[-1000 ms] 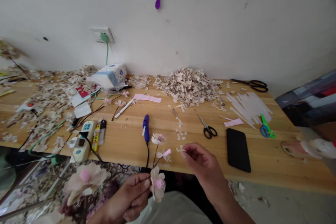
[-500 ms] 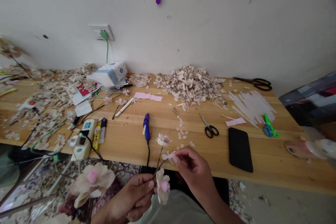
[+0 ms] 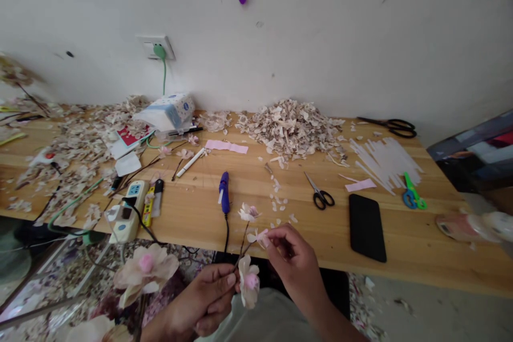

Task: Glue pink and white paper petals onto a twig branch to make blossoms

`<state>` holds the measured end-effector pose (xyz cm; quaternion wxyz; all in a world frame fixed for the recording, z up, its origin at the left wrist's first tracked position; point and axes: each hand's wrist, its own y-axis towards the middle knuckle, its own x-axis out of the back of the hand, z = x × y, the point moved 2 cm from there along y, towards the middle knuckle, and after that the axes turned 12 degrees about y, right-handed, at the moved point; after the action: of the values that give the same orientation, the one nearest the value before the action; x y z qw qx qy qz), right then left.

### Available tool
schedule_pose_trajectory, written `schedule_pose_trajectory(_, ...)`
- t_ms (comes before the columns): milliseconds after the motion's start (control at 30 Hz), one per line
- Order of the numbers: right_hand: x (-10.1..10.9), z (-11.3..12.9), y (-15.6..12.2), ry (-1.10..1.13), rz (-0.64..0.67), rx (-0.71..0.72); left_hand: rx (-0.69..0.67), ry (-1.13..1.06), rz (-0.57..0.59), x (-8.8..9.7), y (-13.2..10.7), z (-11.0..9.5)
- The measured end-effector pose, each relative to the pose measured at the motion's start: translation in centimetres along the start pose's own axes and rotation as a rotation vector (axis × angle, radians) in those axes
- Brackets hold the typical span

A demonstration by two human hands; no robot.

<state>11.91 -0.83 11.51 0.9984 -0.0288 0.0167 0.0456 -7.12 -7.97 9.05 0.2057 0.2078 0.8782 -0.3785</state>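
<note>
The flower sprig (image 3: 247, 256) stands in front of the worktop's near edge, about midway along it, held between both hands. Its thin dark stems run up from the left hand (image 3: 202, 302), whose thumb and forefinger pinch them together just beside the lowest bloom, a cream flower with a pink centre that hangs against the thumb tip. The left palm faces up and inward, the other fingers curled loosely beneath. The right hand (image 3: 294, 262) comes in from the lower right with its back to the camera, wrist low and knuckles raised; its thumb and forefinger are pressed together on a small pink bud (image 3: 259, 236) at the tip of one stem. The topmost flower (image 3: 248, 212) stands free above the fingers, over the worktop edge.

On the worktop (image 3: 401, 235) behind lie a blue glue gun (image 3: 224, 195) just beyond the sprig, black scissors (image 3: 319, 193) to its right, a black phone (image 3: 366, 220) near the near edge, and a heap of petal scraps (image 3: 290, 128) at the far edge.

Compared with half a second ago, both hands keep the same grips and the sprig sits almost where it was; a second ago the right hand was still apart from the bud, fingertips pinched on a scrap beside it.
</note>
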Motion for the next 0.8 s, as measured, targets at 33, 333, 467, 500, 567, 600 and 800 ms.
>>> schedule_pose_trajectory(33, 0.1, 0.1, -0.1, -0.010, -0.003, 0.024, -0.001, 0.002, -0.006, 0.0, 0.0, -0.1)
schedule_pose_trajectory(333, -0.1, 1.8, -2.0, -0.634, 0.050, 0.607, 0.002, 0.061, -0.011, -0.2, 0.2, 0.1)
schedule_pose_trajectory(467, -1.0, 1.8, -1.9, -0.728, 0.068, 0.597, -0.001, 0.084, -0.033, -0.2, 0.3, 0.3)
schedule_pose_trajectory(500, -1.0, 1.9, -1.9, -0.718, 0.054, 0.588, 0.001, 0.086, -0.034, -0.2, 0.3, 0.2)
schedule_pose_trajectory(567, -0.6, 1.9, -1.7, -0.677, 0.012, 0.560, 0.005, 0.088, -0.027, -0.4, 0.2, 0.1)
schedule_pose_trajectory(600, -0.2, 1.9, -1.6, -0.642, -0.010, 0.533, 0.005, 0.086, -0.024, -0.4, 0.1, 0.0)
schedule_pose_trajectory(800, 2.3, 0.5, -0.5, -0.409, 0.033, 0.240, 0.007, 0.087, -0.024, -0.4, -0.2, 0.1)
